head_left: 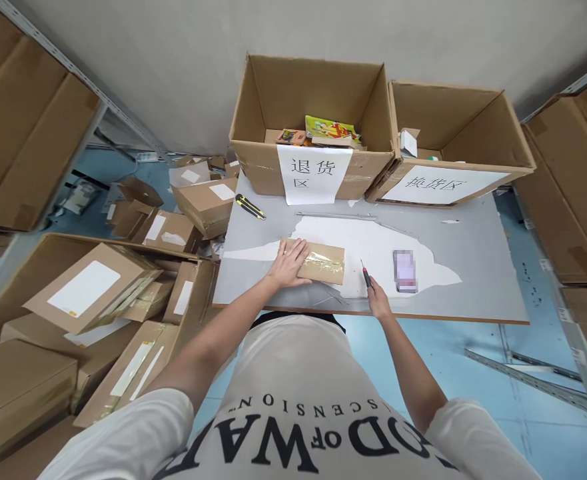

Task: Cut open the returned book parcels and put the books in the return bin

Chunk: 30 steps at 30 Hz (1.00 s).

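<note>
My left hand (290, 264) rests on the left end of a brown cardboard parcel (326, 262). Its fingers are spread flat over the top, with the thumb near the front edge. Shiny clear tape covers the parcel. To its right, my right hand (379, 301) grips a small knife (367, 277) with a dark and red handle, its thin tip pointing away from me and apart from the parcel. A phone with a blurred screen (405, 271) lies right of the knife. Behind my left hand is a yellow and black box cutter (250, 207).
Two open cardboard boxes with handwritten signs stand at the table's back: the left box (258, 167) holds colourful books, the right box (473, 157) small items. A large carton (203, 287) full of parcels stands on my left. The grey tabletop (483, 267) has torn white patches.
</note>
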Each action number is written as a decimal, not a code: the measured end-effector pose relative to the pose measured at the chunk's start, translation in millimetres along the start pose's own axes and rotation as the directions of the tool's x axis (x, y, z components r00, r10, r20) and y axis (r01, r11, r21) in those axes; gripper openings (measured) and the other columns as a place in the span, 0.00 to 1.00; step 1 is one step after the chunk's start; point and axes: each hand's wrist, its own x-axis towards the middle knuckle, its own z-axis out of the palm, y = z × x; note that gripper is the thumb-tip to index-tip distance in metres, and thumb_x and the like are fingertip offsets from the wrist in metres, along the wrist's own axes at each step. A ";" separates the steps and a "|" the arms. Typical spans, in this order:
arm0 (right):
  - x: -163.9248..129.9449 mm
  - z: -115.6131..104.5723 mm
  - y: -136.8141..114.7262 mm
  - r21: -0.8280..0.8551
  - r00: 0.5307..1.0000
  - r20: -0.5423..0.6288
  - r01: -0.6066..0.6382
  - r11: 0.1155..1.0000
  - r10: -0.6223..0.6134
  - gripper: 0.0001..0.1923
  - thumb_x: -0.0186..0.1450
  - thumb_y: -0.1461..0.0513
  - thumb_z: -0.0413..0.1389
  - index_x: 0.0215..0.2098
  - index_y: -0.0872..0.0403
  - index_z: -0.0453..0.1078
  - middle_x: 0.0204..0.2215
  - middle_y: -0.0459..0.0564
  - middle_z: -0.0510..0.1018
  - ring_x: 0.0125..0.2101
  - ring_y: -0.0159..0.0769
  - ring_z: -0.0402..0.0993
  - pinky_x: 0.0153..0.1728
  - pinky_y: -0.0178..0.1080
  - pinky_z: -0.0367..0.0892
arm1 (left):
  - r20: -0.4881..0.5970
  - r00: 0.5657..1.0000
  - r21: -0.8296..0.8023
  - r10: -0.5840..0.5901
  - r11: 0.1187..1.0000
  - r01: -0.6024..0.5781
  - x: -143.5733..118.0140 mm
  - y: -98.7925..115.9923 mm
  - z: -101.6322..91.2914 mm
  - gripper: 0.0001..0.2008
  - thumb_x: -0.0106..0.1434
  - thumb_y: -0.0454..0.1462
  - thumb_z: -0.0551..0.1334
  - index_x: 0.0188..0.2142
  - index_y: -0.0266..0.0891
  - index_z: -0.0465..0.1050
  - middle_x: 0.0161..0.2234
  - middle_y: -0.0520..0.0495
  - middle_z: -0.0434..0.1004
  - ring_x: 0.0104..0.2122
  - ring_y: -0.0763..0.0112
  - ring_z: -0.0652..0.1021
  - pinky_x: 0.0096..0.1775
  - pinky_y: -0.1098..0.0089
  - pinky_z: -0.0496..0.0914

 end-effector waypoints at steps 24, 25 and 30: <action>26.2 33.2 -43.1 -0.422 0.947 -0.272 0.043 0.906 -0.171 0.29 0.65 0.55 0.45 0.62 0.58 0.52 0.53 0.66 0.60 0.51 0.55 0.59 0.47 0.54 0.60 | 0.038 0.998 0.029 -0.056 0.998 0.055 -44.2 18.0 14.3 0.34 0.62 0.47 0.54 0.64 0.34 0.50 0.62 0.34 0.55 0.63 0.50 0.53 0.61 0.48 0.41; 28.3 26.9 -52.3 -0.389 0.928 -0.301 0.090 0.917 -0.219 0.30 0.66 0.55 0.44 0.63 0.59 0.51 0.53 0.66 0.60 0.53 0.55 0.58 0.48 0.54 0.59 | 0.041 0.997 0.026 -0.061 0.998 0.060 -44.9 18.3 15.3 0.35 0.62 0.47 0.54 0.64 0.34 0.49 0.61 0.34 0.57 0.62 0.50 0.55 0.61 0.48 0.41; 34.0 3.6 -109.8 -0.351 0.840 -0.100 0.472 0.809 -0.534 0.31 0.65 0.50 0.46 0.63 0.55 0.51 0.56 0.62 0.61 0.56 0.51 0.56 0.54 0.53 0.55 | 0.057 0.995 0.022 -0.077 0.997 0.076 -44.2 20.6 17.0 0.35 0.62 0.47 0.54 0.65 0.34 0.48 0.60 0.35 0.59 0.62 0.50 0.55 0.62 0.48 0.40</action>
